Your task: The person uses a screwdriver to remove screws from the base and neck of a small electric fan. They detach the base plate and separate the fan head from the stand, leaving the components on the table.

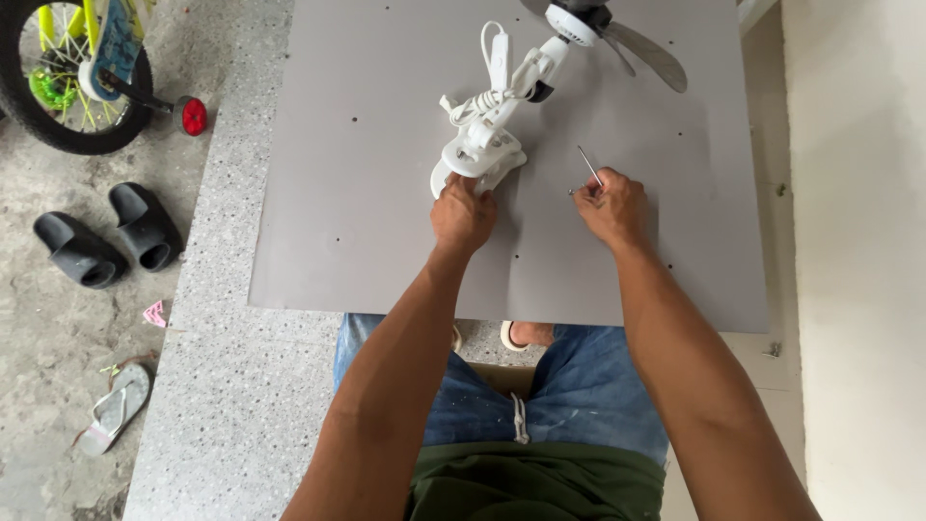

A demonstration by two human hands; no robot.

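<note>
- One white clip-on fan (502,116) lay on the grey tabletop (386,193), its clamp base toward the person and its head with grey blades (644,48) at the far edge.
- The fan's white cord (479,101) was bundled around the neck, with one inline switch (499,50) showing.
- The left hand (462,214) was curled over the clamp base (477,159), fingers closed on its near edge.
- The right hand (612,205) sat just right of the base, fingers pressed together on one thin metal screwdriver (589,166), its shaft slanting up and away.
- A small metal piece, likely a screw, lay at that hand's fingertips; too small to be sure.
- On the floor left: two black slides (111,236), one grey flip-flop (116,405), one bicycle wheel (72,72) with one red reflector (194,116).
</note>
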